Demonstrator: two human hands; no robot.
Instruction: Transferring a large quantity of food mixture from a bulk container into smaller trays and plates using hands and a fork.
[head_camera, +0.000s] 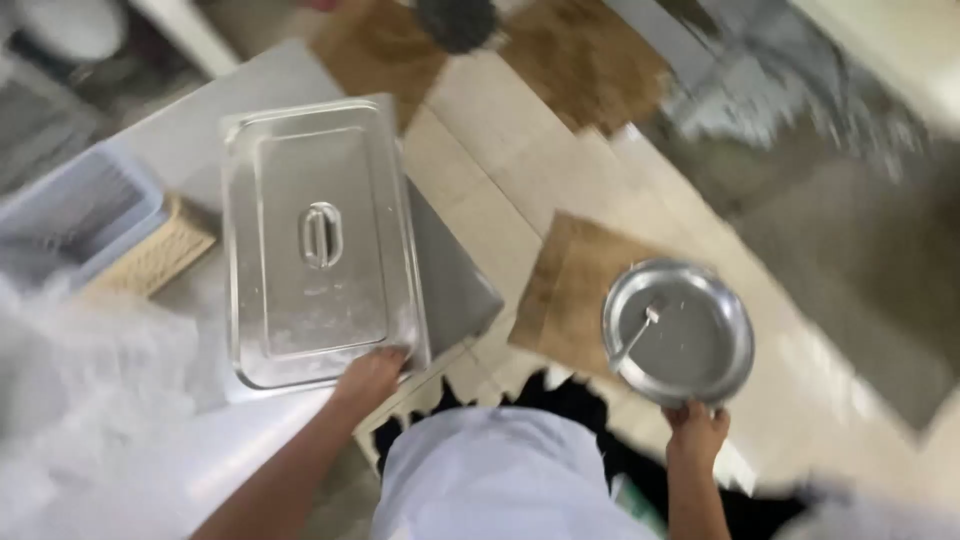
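My left hand (368, 378) grips the near corner of a rectangular steel pan lid (315, 240) with a loop handle on top; the lid lies over a steel pan (455, 280) at the edge of a white counter (180, 130). My right hand (697, 432) holds the near rim of a round steel bowl (680, 333) out over the floor. A fork or spoon (638, 332) lies inside the bowl. My white apron (500, 480) fills the bottom centre.
A pale blue crate (80, 205) and a woven mat (155, 255) sit on the counter to the left. Clear plastic wrap (70, 380) covers the near left. Flattened cardboard sheets (570, 290) lie on the beige tiled floor.
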